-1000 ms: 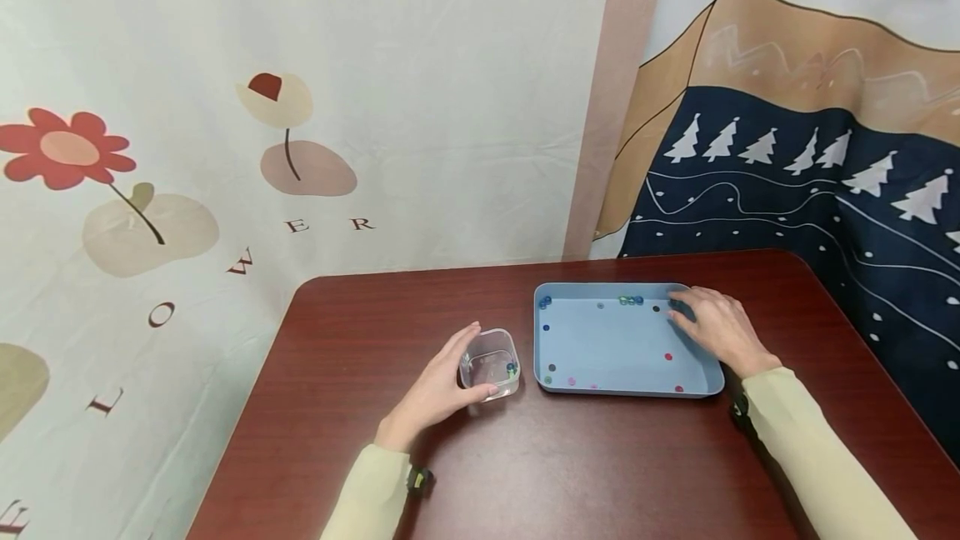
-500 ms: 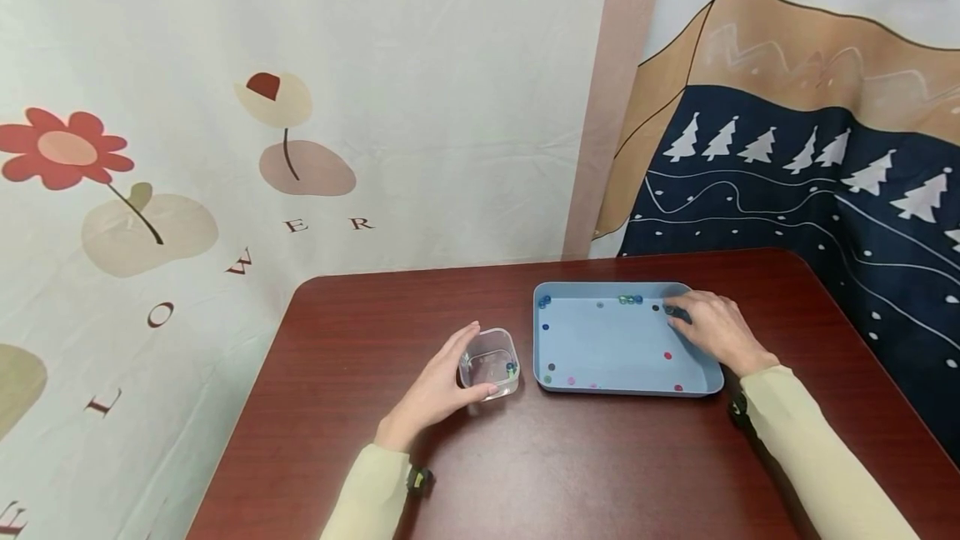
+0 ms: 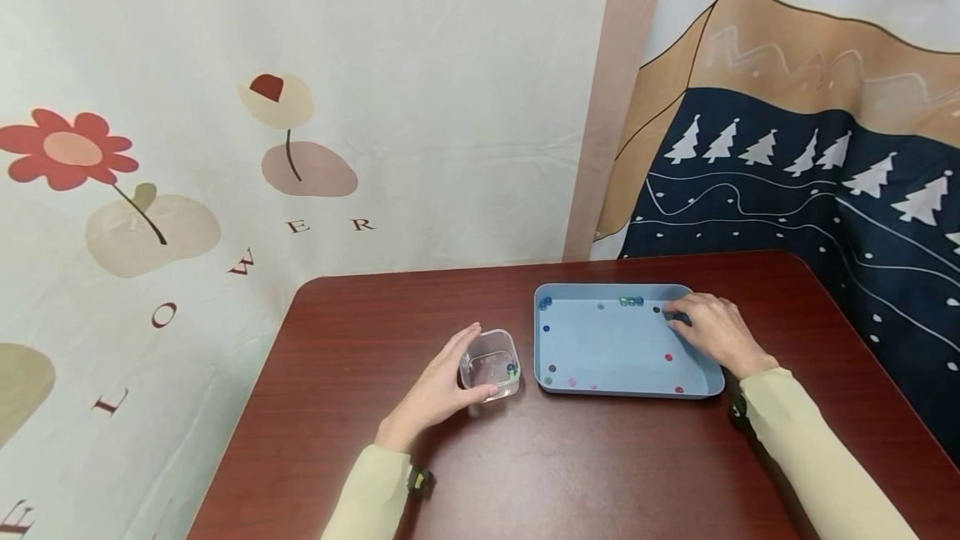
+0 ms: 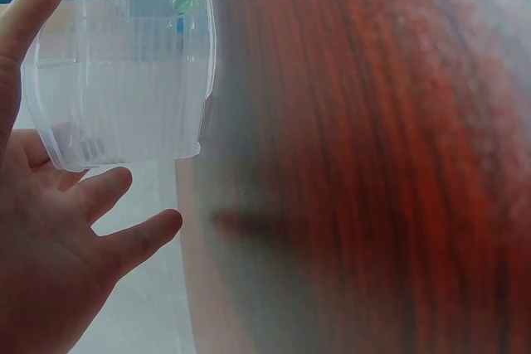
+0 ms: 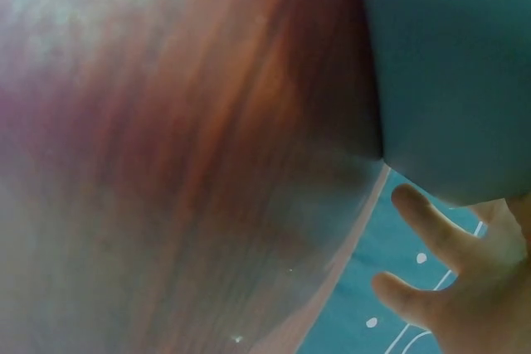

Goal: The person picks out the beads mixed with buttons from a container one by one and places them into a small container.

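Observation:
My left hand (image 3: 431, 397) holds a clear plastic container (image 3: 489, 367) on the table, thumb on the near side and fingers on the far side. A few green and blue beads (image 3: 512, 370) lie inside at its right; in the left wrist view a green bead (image 4: 182, 1) shows through the wall. My right hand (image 3: 718, 330) reaches over the right rim of a blue tray (image 3: 607, 348), thumb and fingertips close together beside a dark bead (image 3: 656, 309). I cannot tell whether they pinch anything. In the right wrist view the tray wall hides the thumb and fingertips.
Blue beads (image 3: 545, 303) sit in the tray's far left corner, green and blue ones (image 3: 632, 301) along its far wall. Red beads (image 3: 668, 357) and pink beads (image 3: 572, 382) lie nearer the front. A printed curtain (image 3: 450, 107) hangs behind the dark red table (image 3: 585, 465).
The right thumb and fingers have drawn closer together and shifted slightly left toward the dark bead. The left hand and container have stayed in place.

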Action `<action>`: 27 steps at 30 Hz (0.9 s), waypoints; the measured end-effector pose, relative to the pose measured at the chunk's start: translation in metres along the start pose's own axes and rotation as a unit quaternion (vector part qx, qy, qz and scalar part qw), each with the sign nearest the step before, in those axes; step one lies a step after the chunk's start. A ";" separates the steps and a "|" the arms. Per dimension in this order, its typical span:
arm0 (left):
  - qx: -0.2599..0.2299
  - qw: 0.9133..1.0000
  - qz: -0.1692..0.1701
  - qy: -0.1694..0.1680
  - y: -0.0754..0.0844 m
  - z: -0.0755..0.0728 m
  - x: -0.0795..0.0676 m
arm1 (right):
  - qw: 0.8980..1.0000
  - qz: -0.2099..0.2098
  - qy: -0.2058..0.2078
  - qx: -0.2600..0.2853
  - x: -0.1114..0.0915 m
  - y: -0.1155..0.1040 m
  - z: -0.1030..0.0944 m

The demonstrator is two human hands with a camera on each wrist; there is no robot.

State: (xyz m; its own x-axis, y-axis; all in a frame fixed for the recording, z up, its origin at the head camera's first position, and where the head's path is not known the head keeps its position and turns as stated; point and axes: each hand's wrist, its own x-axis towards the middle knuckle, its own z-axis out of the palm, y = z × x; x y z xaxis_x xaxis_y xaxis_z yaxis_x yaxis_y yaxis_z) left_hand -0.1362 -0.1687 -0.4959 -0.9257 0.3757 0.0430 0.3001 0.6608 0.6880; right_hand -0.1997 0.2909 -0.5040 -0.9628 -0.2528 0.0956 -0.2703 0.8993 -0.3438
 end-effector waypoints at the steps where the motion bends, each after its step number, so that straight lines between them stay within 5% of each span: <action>1: -0.001 1.000 0.000 0.000 0.000 0.000 0.000 | 1.000 0.001 0.001 0.001 0.000 0.000 0.000; 15: 0.000 1.000 0.002 0.001 0.000 0.001 0.000 | 1.000 -0.004 0.011 0.007 0.001 0.000 -0.001; 27: 0.008 1.000 0.005 -0.001 0.000 0.000 0.001 | 0.998 -0.006 0.068 0.006 -0.013 -0.012 -0.020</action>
State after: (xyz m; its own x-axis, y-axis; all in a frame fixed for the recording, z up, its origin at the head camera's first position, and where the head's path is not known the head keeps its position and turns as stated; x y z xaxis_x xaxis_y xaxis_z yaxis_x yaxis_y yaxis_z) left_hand -0.1374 -0.1685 -0.4959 -0.9221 0.3840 0.0478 0.3129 0.6672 0.6759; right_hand -0.1841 0.2902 -0.4819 -0.9512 -0.2116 0.2245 -0.2818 0.8920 -0.3534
